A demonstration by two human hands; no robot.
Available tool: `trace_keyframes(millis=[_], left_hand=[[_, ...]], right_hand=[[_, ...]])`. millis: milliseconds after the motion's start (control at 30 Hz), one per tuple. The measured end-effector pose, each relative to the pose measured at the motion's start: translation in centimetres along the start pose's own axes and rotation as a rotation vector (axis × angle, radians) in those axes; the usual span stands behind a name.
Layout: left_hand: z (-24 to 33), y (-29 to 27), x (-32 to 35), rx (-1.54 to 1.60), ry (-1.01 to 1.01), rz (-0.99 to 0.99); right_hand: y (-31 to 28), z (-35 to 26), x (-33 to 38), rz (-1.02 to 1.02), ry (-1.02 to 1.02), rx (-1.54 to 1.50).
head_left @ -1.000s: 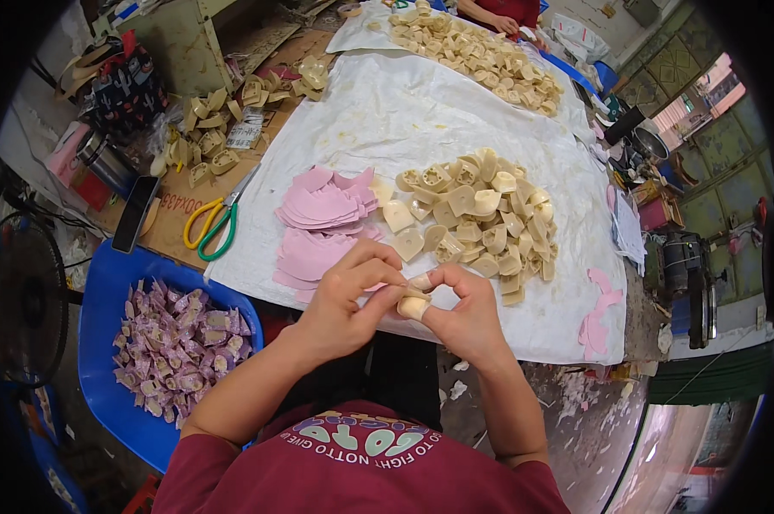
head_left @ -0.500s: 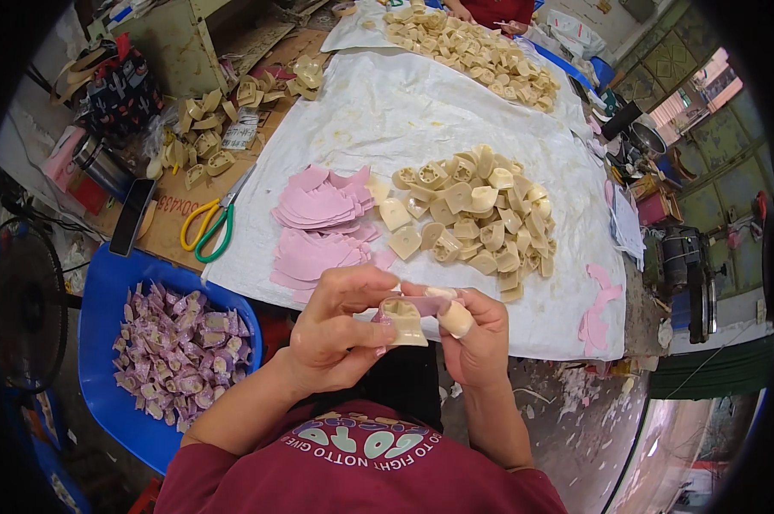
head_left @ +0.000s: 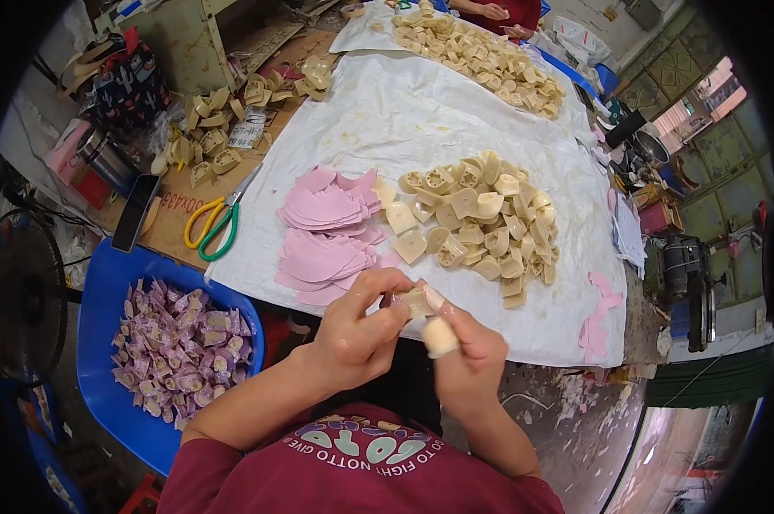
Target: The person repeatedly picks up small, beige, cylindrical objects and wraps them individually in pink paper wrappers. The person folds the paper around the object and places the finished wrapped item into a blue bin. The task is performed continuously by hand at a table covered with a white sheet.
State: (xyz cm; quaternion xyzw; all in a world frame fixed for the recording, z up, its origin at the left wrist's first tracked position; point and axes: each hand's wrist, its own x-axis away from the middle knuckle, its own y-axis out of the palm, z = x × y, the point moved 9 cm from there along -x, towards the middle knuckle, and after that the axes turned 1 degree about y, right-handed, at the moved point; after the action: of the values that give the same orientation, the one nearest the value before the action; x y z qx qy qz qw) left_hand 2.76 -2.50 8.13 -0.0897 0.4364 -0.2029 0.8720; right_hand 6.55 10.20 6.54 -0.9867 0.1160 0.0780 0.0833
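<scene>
Over the table's near edge, my left hand (head_left: pixel 357 330) pinches a small beige plastic shoe heel (head_left: pixel 418 302) between thumb and fingers. My right hand (head_left: pixel 473 355) is closed against the heel's other side, with pale covers on some fingertips; it is partly blurred. A pink cover piece on the heel is mostly hidden by my fingers. Beyond my hands lie two stacks of thin pink cut pieces (head_left: pixel 323 265) and, to their right, a pile of bare beige heels (head_left: pixel 481 214).
A blue basin (head_left: pixel 96 343) at left holds many pink-covered heels (head_left: pixel 181 351). Scissors (head_left: pixel 214 224) with yellow and green handles and a phone (head_left: pixel 136 212) lie nearby. Pink scraps (head_left: pixel 601 313) sit at right on the white cloth (head_left: pixel 387 111). Across the table, a person works behind another heel pile (head_left: pixel 481 64).
The heel has turned and moved slightly up between my hands. The pink strip stretched toward my right hand no longer shows. My right hand has swung round, its covered thumb lower.
</scene>
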Motion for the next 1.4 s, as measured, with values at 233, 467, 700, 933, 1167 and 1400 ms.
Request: trace_keyframes(millis=[233, 467, 700, 933, 1167, 1400], left_hand=[[-1.8, 0.6, 0.3, 0.057, -0.117, 0.115], [-2.4, 0.3, 0.1, 0.005, -0.13, 0.031], [-6.5, 1.9, 2.0, 0.855, -0.643, 0.219], [-6.8, 2.3, 2.7, 0.869, -0.736, 0.189], [-7.2, 2.6, 3.4, 0.719, -0.722, 0.164], [-6.7, 1.7, 2.6, 0.426, -0.649, 0.058]], right_hand=[[-0.6, 2.0, -0.8, 0.1, -0.046, -0.097], [0.7, -1.9, -1.8, -0.047, -0.478, 0.481], [-0.1, 3.2, -3.7, -0.316, 0.078, -0.397], [0.1, 0.5, -3.2, -0.099, -0.335, 0.236], [0.6, -0.3, -3.8, -0.201, -0.439, 0.469], [0.5, 1.3, -4.6, -0.269, -0.299, 0.337]])
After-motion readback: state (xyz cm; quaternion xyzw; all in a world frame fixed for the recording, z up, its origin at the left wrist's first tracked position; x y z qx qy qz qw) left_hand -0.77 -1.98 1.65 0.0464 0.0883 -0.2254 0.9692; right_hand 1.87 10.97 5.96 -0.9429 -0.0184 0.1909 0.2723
